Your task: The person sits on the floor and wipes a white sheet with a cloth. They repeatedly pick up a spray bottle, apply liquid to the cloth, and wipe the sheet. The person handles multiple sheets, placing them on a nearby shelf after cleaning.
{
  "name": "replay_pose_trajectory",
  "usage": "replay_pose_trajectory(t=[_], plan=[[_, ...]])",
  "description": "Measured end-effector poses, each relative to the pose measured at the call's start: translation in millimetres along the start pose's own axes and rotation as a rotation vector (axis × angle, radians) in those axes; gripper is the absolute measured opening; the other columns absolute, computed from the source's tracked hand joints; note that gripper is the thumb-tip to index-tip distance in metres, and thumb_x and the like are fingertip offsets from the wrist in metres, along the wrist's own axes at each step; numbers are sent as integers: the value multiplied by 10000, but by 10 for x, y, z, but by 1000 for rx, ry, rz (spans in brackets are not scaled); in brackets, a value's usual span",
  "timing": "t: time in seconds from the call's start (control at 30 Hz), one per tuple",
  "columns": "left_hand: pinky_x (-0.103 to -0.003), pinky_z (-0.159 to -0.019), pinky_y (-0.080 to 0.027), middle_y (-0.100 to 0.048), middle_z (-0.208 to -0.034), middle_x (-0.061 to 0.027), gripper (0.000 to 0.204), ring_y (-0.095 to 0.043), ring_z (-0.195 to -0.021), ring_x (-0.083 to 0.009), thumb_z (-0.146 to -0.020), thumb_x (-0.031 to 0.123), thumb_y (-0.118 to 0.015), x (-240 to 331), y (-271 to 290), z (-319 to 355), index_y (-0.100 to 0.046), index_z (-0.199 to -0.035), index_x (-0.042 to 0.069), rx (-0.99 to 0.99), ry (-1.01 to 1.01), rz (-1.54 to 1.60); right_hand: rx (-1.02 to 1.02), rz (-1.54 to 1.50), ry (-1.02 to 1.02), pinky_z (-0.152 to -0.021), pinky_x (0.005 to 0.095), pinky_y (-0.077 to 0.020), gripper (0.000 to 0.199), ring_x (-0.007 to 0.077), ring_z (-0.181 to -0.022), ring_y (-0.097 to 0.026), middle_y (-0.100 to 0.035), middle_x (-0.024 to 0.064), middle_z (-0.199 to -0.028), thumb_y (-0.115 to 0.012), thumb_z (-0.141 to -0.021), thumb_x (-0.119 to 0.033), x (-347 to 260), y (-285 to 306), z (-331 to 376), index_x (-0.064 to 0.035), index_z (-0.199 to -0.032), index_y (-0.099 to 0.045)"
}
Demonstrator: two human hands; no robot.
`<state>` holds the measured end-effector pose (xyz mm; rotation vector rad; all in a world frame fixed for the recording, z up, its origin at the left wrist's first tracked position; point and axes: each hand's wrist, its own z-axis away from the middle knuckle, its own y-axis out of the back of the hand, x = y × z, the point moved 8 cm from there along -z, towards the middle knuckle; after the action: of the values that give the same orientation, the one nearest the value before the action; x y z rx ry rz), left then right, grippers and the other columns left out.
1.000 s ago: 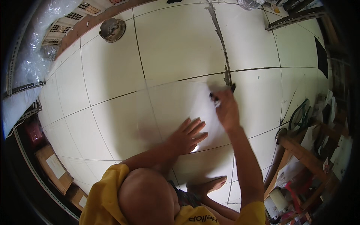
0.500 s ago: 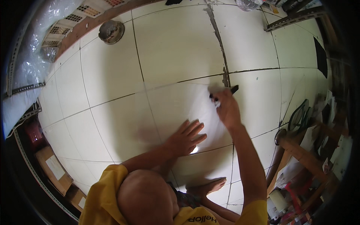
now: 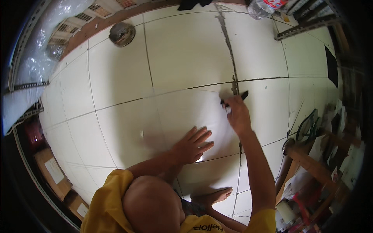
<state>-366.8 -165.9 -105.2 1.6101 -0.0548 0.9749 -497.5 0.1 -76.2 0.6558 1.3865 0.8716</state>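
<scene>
My left hand lies flat with its fingers spread on a clear, shiny plastic sheet. The sheet rests on the white tiled floor, and its edges are hard to make out. Up and to the right, my right hand is closed around a small black tool with a pale round part. A black end of it sticks out to the right of the fingers. Motion blur and the fingers hide its exact kind. It is close to the sheet's far right part.
A round, stained metal tin stands at the far left. Beyond are a clear plastic bottle and a metal rack. Cardboard boxes sit at the left, wooden legs at the right. My bare foot is near.
My right hand has shifted slightly to the right and nearer with the black tool. My left hand stays flat on the sheet. The whole view has moved a little.
</scene>
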Motion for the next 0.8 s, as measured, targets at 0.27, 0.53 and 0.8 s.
replay_pose_trajectory(t=[0.27, 0.53, 0.8], plan=[[-547, -1221, -218, -380, -1590, -143, 548, -260, -1513, -334, -850, 271, -678, 2, 32, 50, -578, -1383, 197, 50, -27, 40, 94, -43, 68, -725, 446, -511, 380, 387, -829, -617, -584, 173, -932, -577, -660, 159, 29, -271, 143, -17, -987, -660], [-579, -1186, -280, -396, -1573, -150, 553, -310, -1485, -349, -838, 271, -678, -11, 50, 83, -582, -1379, 210, 108, -54, 53, 71, 20, -29, -792, 481, -536, 394, 416, -906, -635, -622, 177, -991, -578, -683, 160, 128, 39, -184, -18, -1026, -656], [-554, -1226, -195, -337, -1613, -142, 538, -227, -1526, -335, -875, 291, -661, -1, -32, 64, -564, -1396, 198, 33, -13, 23, -15, -41, 85, -754, 451, -523, 440, 397, -878, -619, -595, 153, -932, -578, -637, 187, -152, -226, 305, -33, -1012, -650]])
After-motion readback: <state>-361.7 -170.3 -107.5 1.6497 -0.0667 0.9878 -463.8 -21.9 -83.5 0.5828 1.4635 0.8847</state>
